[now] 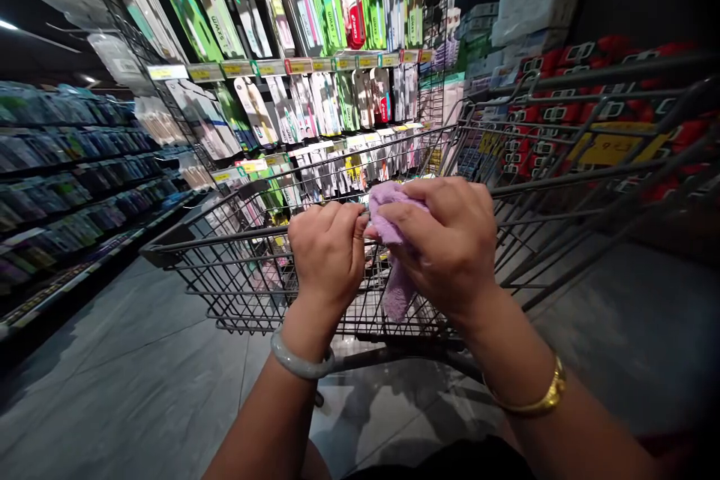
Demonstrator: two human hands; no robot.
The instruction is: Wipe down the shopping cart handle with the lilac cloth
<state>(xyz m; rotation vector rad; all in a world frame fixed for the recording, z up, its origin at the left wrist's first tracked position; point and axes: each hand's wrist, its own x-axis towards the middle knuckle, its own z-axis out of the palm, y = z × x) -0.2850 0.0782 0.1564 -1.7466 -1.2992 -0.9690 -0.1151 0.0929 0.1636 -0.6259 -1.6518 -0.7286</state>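
Observation:
Gathered in my right hand (pixel 450 240) is a fluffy light purple cloth (pixel 388 214), with one end hanging down below my palm. My left hand (pixel 329 244) is closed close beside it, fingers curled and thumb side towards the cloth. What those fingers pinch is too small and hidden to name. Both hands are over the near side of a dark wire shopping cart (pixel 236 285). From this angle I cannot tell whether my left hand touches the cart's rim.
Ahead stands a wire rack with rows of packaged toothbrushes (pixel 326 7) above price tags (pixel 298 66). Shelves of packets (pixel 67 165) line the left side. Red boxed goods (pixel 596 67) with a yellow sign (pixel 616 146) are stacked at the right. Grey tiled floor (pixel 129 375) lies below.

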